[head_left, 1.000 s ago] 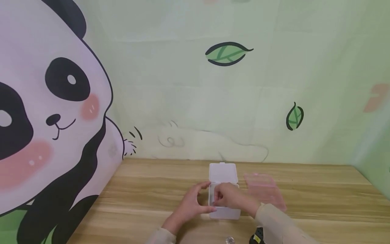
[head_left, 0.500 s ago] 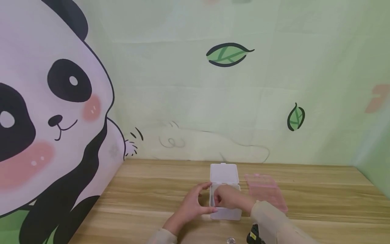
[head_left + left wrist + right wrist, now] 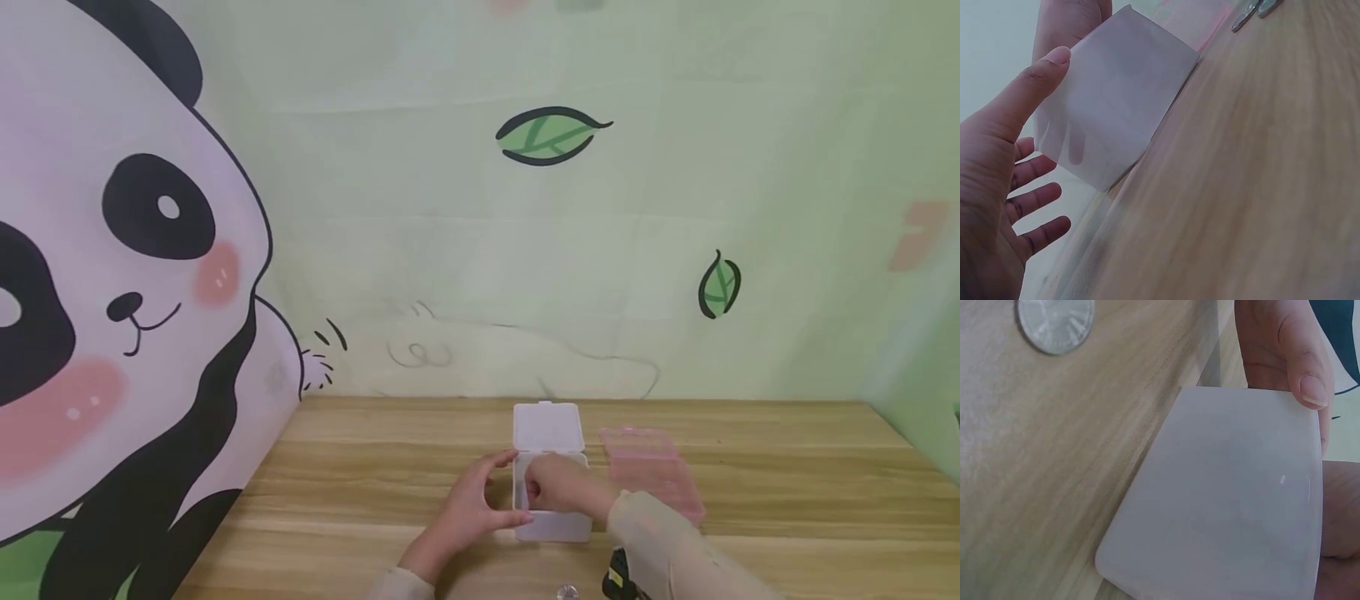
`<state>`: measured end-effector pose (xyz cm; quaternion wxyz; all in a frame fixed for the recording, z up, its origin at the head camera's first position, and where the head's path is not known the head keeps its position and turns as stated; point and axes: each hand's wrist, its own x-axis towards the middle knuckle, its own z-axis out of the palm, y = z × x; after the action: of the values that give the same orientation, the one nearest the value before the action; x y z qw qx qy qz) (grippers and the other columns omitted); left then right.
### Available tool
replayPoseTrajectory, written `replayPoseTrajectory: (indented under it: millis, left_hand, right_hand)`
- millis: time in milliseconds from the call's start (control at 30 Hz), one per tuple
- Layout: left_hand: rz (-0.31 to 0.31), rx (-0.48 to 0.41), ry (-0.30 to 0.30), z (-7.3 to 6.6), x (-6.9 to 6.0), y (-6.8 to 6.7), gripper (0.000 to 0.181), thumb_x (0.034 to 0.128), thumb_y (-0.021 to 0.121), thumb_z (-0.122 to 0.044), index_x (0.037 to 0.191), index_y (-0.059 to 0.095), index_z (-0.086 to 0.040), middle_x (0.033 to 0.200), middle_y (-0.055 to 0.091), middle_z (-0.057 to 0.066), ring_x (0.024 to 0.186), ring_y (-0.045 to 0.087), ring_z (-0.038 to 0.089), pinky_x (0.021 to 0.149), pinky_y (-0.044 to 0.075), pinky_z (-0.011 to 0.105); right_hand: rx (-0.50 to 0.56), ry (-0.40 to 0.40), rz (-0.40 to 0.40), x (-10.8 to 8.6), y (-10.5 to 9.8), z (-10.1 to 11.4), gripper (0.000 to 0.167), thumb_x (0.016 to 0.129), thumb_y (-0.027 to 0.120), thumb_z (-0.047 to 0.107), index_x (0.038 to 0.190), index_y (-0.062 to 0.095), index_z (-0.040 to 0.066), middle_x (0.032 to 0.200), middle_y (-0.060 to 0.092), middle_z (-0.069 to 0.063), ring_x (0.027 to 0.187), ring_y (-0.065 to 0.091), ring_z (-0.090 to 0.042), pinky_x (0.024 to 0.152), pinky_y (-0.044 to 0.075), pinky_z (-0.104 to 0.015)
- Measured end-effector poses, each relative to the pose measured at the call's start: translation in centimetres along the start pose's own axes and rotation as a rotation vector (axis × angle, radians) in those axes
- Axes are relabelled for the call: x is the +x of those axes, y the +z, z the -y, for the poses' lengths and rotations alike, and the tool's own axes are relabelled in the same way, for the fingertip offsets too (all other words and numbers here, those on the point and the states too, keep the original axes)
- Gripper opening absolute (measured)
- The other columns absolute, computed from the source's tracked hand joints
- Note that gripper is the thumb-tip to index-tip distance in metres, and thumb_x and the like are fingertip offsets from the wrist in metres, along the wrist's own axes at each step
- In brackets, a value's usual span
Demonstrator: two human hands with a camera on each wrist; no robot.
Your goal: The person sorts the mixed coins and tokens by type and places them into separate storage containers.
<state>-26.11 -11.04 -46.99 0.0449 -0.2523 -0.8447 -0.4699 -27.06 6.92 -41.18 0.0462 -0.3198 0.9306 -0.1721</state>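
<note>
Closer in comes the right sleeve (image 3: 675, 542), edged toward the white box (image 3: 555, 527) since half a second ago, and from the head view we see little else shift! We find the left hand (image 3: 471, 502) along the box's left side, index finger at the far corner, thumb over the near rim, gripping it. Right hand (image 3: 564, 483) now: it's down in the box, fingers curled, tips hidden, so we can't tell whether they pinch anything. Just right of the box we have a pink see-through case (image 3: 658, 475) on the wooden table (image 3: 795, 483), with a shiny disc (image 3: 567, 592) and a dark object with a yellow patch (image 3: 618, 577) nearer us. Over to the left wrist, and we get the left thumb lying against the pale wall, its fingers fanned out below, dim finger shapes showing through the plastic. On to the right wrist: we meet the box's broad side, left thumb resting on its top right corner, the right hand only partly in frame, and the disc lying apart on the wood
</note>
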Motion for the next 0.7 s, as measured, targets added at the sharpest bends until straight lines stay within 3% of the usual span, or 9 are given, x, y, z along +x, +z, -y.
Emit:
replayPoseTrajectory:
  millis: [400, 700]
  left_hand:
    - [-0.004, 0.009, 0.020, 0.2, 0.0, 0.0, 0.078, 0.0711, 0.084, -0.032, 0.138, 0.049, -0.012, 0.136, 0.055, 0.010, 0.122, 0.052, 0.030, 0.095, 0.048, 0.041]
    - [-0.007, 0.008, -0.008, 0.1, 0.1, 0.0, 0.081, 0.0691, 0.085, -0.034, 0.138, 0.048, -0.013, 0.135, 0.055, 0.010, 0.122, 0.052, 0.029, 0.096, 0.048, 0.042]
  right_hand:
    - [0.023, -0.027, -0.094, -0.9, -1.2, 0.0, 0.017, 0.078, 0.075, 0.008, 0.069, 0.062, 0.011, 0.063, 0.059, 0.004, 0.060, 0.044, -0.004, 0.056, 0.039, -0.019]
    - [0.216, -0.041, -0.105, -3.3, -2.9, 0.1, 0.010, 0.087, 0.068, 0.011, 0.079, 0.063, 0.011, 0.074, 0.061, 0.005, 0.068, 0.048, -0.001, 0.060, 0.043, -0.018]
